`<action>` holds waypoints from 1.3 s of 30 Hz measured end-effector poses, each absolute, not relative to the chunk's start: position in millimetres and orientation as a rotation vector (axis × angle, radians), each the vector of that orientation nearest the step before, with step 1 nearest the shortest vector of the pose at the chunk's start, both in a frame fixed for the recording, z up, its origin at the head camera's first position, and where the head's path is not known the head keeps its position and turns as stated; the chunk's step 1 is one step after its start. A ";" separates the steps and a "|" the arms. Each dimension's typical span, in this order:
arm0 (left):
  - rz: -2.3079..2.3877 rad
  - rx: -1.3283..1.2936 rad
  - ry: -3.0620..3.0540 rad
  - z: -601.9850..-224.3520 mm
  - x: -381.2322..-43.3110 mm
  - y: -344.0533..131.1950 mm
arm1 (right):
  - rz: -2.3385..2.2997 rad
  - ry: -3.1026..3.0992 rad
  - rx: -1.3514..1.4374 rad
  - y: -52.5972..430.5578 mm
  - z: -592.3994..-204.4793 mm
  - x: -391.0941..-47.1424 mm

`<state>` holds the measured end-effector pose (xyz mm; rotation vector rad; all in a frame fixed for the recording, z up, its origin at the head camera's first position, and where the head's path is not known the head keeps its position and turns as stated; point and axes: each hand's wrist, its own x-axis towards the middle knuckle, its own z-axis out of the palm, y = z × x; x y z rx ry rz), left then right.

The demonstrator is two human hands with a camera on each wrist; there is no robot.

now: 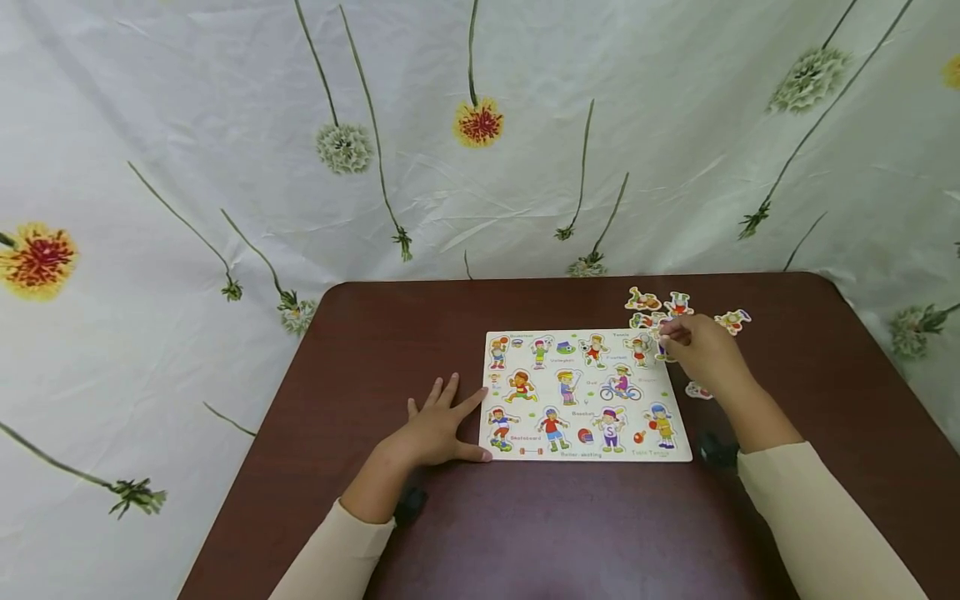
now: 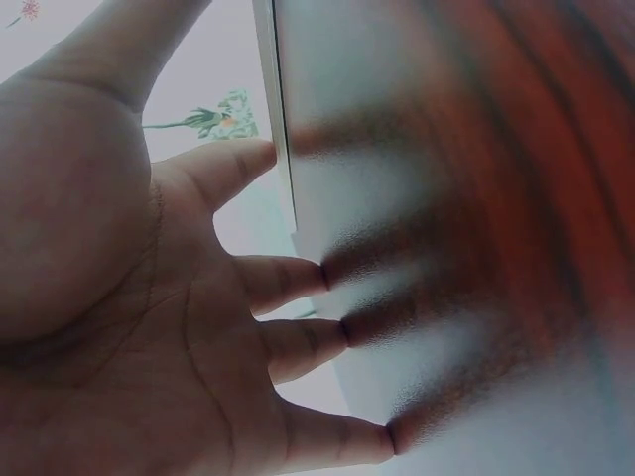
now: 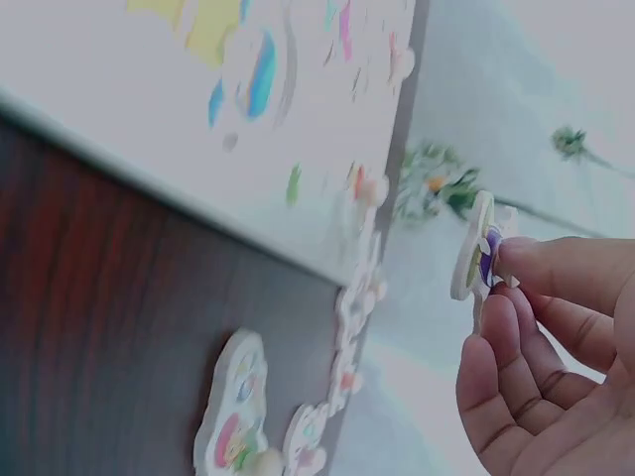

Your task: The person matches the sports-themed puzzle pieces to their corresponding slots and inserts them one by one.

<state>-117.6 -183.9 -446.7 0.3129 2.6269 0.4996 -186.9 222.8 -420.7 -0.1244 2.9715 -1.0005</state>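
A white puzzle board (image 1: pixel 641 427) printed with sports figures lies flat on the table. Fingers spread, my left hand (image 1: pixel 435 432) rests at its left edge, with the thumb and a fingertip right at the rim. My right hand (image 1: pixel 711 354) is over the board's far right corner. Between thumb and fingers it pinches a small puzzle piece (image 3: pixel 488 253) with a purple patch, held up off the surface in the right wrist view. Behind that hand, several loose puzzle pieces (image 1: pixel 678 303) lie past the corner, partly hidden by the fingers.
One loose figure piece (image 1: pixel 732 321) lies to the right of the others, and another piece (image 1: pixel 699 390) sits beside the board's right edge, partly covered by the right forearm. The dark brown table (image 1: pixel 375 350) ends at a pale flowered cloth (image 1: pixel 525 192) hanging behind it.
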 end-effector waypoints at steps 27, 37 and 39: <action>0.501 0.313 2.627 -448.9 -117.7 -184.6 | -1.025 2.894 -0.459 181.0 -425.9 -127.0; 0.499 0.309 2.626 -447.7 -118.4 -184.5 | -0.969 2.844 -0.576 167.5 -432.6 -119.6; 0.503 0.307 2.625 -447.1 -118.3 -184.3 | -0.946 2.833 -0.607 165.5 -432.9 -118.7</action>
